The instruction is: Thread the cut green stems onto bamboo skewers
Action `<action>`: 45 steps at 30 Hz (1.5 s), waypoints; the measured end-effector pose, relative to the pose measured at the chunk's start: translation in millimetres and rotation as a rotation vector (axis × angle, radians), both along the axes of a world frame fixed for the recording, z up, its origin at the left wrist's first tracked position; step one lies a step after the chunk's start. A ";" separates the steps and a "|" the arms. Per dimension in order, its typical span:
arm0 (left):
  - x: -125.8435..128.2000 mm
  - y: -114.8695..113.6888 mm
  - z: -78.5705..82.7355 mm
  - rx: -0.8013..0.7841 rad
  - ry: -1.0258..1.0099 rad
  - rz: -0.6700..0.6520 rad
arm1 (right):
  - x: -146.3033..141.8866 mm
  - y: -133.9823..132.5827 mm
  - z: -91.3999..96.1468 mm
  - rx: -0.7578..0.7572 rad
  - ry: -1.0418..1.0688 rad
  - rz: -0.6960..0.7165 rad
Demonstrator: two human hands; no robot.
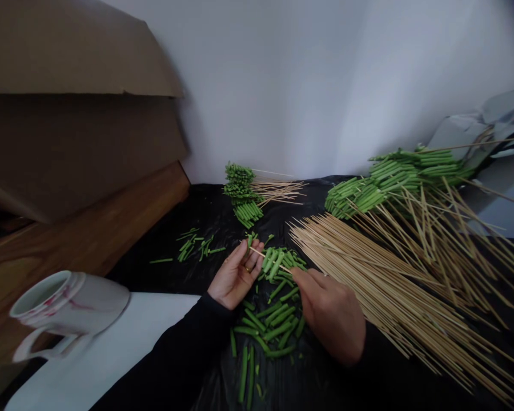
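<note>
My right hand (332,311) is closed in a pinch on a thin bamboo skewer (266,258) that points up and left. My left hand (236,274), palm up with a ring on one finger, has its fingertips at the skewer's far end and at the green stalk pieces (278,264) lying there. Whether the left fingers grip anything is unclear. More cut green stalk pieces (269,328) lie loose on the black sheet (205,228) between and below my hands.
A big fan of bare skewers (389,285) spreads to the right. Finished green skewers (389,180) pile at the back right, a smaller stack (242,194) at the back. A white mug (64,311) stands at left on a white surface, beside a wooden ledge and cardboard.
</note>
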State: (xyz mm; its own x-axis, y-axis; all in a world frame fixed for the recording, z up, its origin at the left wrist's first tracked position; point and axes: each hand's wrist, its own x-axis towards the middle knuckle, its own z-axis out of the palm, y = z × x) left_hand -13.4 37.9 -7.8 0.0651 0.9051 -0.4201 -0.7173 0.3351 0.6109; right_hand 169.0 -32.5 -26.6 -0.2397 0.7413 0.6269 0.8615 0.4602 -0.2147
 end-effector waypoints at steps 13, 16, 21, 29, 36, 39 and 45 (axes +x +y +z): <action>13.7 -9.6 -1.8 -0.034 0.034 0.066 | -5.2 2.3 -4.2 0.037 -0.019 -0.004; 17.9 -13.9 -2.0 -0.019 0.033 0.046 | -7.1 2.8 -3.7 0.034 -0.012 0.004; 24.4 -19.6 -6.5 0.012 0.068 0.001 | -10.4 3.9 -1.8 0.028 -0.014 -0.013; 8.8 -12.0 -5.5 0.131 0.197 -0.077 | 15.0 9.7 2.9 -0.071 -0.038 0.061; 6.0 -14.5 -2.4 0.276 0.420 -0.215 | 26.5 13.5 14.8 0.002 -0.110 0.032; 1.3 -13.0 -2.6 0.438 0.756 -0.276 | 37.8 17.6 20.8 0.106 -0.095 -0.091; -4.6 -14.7 -7.5 0.819 1.405 -0.453 | 46.7 21.9 28.1 0.173 -0.106 -0.156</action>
State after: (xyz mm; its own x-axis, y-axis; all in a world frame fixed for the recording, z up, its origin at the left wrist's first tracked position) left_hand -17.9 23.2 -15.3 0.3726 0.9137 0.1623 0.5522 -0.3588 0.7526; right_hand 215.7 -10.6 1.6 -0.2020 0.6587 0.7248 0.9384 0.3419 -0.0492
